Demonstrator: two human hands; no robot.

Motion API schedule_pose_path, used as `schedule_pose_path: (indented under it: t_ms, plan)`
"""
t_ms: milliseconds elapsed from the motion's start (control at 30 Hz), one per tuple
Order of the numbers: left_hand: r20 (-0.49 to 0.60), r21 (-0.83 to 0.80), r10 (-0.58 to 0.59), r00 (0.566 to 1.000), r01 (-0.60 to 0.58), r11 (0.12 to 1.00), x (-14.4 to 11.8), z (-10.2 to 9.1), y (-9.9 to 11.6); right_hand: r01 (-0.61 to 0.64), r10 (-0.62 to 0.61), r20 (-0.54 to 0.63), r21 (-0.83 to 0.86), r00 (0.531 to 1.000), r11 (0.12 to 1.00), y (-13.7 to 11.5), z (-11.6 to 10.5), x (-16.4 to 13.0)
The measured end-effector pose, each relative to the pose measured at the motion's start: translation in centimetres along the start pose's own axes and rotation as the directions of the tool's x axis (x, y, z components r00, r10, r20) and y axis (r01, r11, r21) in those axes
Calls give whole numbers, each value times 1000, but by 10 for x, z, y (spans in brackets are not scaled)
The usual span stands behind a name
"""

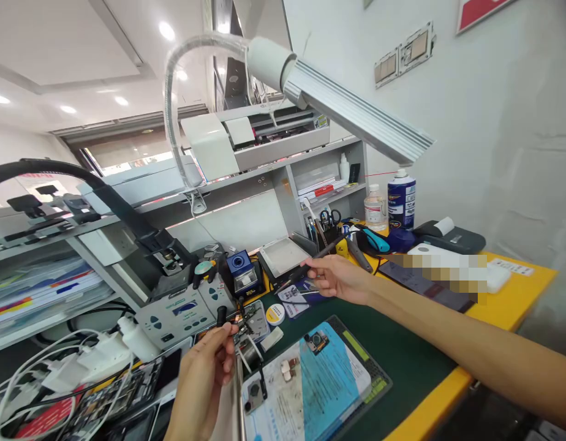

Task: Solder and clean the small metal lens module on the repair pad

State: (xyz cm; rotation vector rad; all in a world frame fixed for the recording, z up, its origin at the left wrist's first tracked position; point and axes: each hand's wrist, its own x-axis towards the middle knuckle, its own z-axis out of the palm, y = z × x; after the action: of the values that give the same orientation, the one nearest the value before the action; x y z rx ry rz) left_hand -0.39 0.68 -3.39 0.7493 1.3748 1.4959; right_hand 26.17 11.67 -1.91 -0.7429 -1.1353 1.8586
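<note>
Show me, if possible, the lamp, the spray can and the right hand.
Lamp (356, 111): head view, its ribbed bar.
Spray can (401, 202): head view, body's middle.
Right hand (342, 279): head view, its middle.

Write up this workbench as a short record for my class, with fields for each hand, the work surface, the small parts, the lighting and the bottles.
Right hand: hand gripping a dark pen-shaped tool
Left hand: hand beside the blue-and-white slab; its grip is unclear
Work surface: green mat on a yellow-edged table
Small parts: several on the slab, including a dark module on its blue area
Lighting: gooseneck lamp overhead
Bottles: clear bottle beside a blue spray can
</note>
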Motion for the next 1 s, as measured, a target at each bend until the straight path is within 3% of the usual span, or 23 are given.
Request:
schedule_pose_path:
  t_ms: [167, 467, 1000]
  plan:
    - [-16, 10, -4, 1000, 4, 1000, -6, 6, 3, -64, 64, 19, -21, 998, 998, 7, 8, -11]
    - [-28, 38, -17, 999, 19, 999, -12, 11, 4, -180, 179, -54, -5, 982, 984, 24, 24, -24]
    - [-8, 114, -12, 1000, 13, 993, -16, 12, 0, -118, 115, -47, -73, 992, 990, 35, 32, -29]
